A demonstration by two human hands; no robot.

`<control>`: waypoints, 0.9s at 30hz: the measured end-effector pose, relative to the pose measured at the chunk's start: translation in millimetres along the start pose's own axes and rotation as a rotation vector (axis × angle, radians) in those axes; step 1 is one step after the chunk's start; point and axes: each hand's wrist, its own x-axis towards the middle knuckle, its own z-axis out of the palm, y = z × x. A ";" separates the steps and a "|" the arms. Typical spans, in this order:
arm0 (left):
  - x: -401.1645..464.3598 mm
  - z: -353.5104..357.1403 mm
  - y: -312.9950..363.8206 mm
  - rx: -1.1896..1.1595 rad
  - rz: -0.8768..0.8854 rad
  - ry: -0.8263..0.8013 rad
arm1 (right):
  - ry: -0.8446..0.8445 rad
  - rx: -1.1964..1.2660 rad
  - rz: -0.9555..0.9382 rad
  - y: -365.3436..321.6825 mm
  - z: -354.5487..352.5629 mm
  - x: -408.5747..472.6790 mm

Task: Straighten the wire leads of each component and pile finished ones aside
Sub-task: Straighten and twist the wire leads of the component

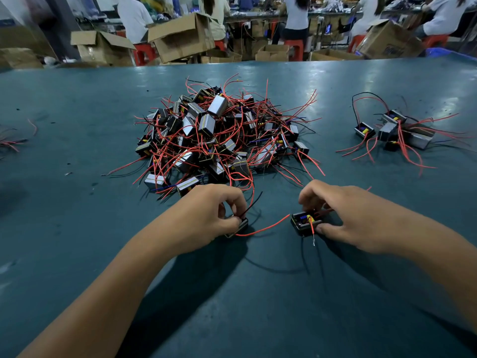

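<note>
Components lie in three groups on my green table (77, 241), and I hold one in each hand near the front edge of the big pile (219, 135). At the far left edge a few stray leads (13, 142) reach into view.

My left forearm comes in from the lower left, angled up and to the right. My left hand (206, 215) is palm down, fingers curled, thumb and fingertips pinching the left component (238, 227) against the table. Only a dark corner of it shows past my fingers. Its red lead (263, 229) runs right along the table toward the other piece, rising at the tip, and a black lead (251, 205) slants up and right.

My right forearm comes in from the lower right, pointing up and left. My right hand (343, 215) arches over the right component (304, 224), fingers bent down behind it and thumb pressing its near side. That piece sits flat, open face up, long axis roughly left to right. One short red wire (312, 228) from it points toward me, bare at the tip.

Far right, well apart, lies a small pile (397, 133), leads mostly fanning toward me.
</note>
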 end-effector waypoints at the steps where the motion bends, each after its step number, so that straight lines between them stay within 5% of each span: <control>1: -0.1 0.1 0.2 0.004 0.000 0.001 | -0.001 0.000 -0.010 1.4 0.6 0.6; 13: -1.3 -1.4 0.2 -0.023 -0.042 -0.019 | 0.075 0.044 -0.182 5.4 -10.3 -1.4; 27: 1.4 -2.7 -6.8 -0.039 -0.067 0.054 | 0.095 0.048 -0.133 9.8 -9.1 -0.7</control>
